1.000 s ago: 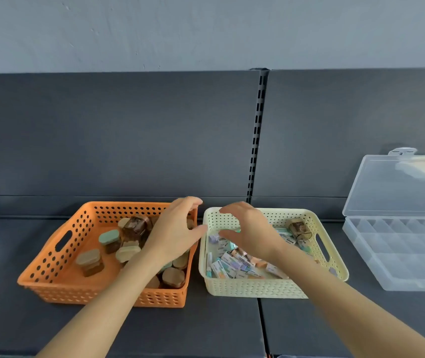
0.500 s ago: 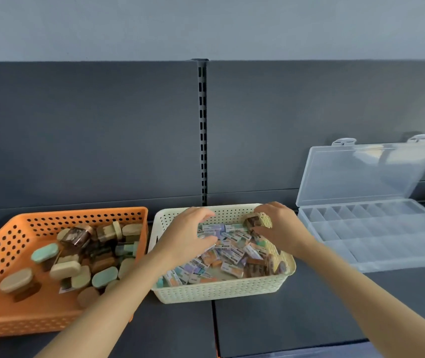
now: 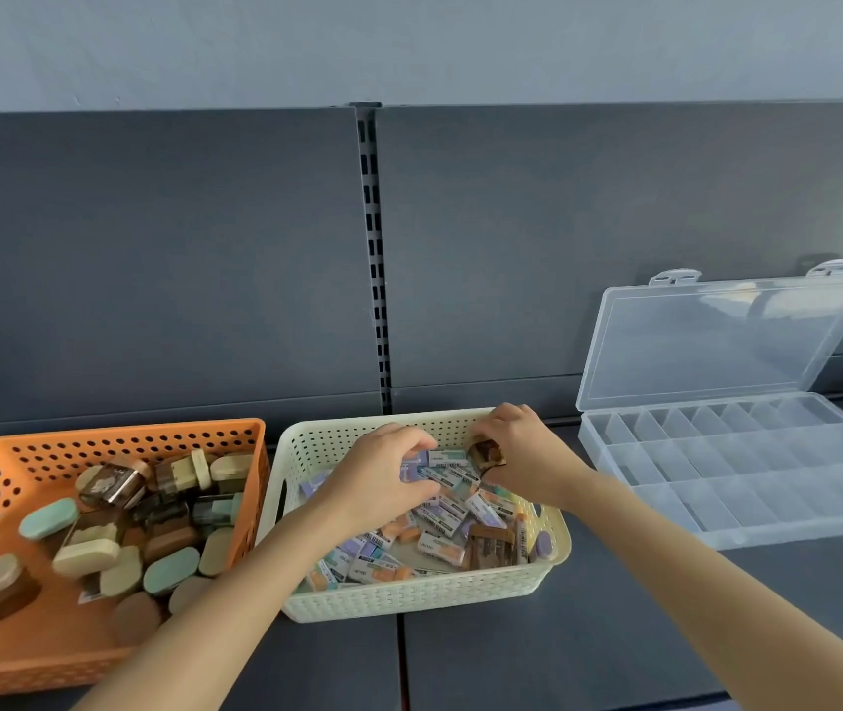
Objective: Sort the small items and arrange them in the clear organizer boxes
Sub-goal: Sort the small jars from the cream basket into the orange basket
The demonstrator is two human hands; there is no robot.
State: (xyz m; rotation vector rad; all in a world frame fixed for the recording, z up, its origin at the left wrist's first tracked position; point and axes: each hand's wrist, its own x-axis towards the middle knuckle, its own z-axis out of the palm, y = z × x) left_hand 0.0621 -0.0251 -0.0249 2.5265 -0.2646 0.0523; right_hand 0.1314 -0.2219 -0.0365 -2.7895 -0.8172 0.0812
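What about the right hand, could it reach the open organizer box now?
Probably yes: the right hand is over the cream basket's right corner, and the organizer box lies open beside it, nothing between.

**Person's arms, seen from the head camera.** Left hand [image 3: 378,479] and left forearm [image 3: 235,597]: bare along the whole visible length, from the fingers to the lower edge of the view; slender, smooth in outline. Right hand [image 3: 522,454] and right forearm [image 3: 691,572]: likewise bare and of like build, widening toward the lower right corner. Nails and finer detail are too blurred to tell.
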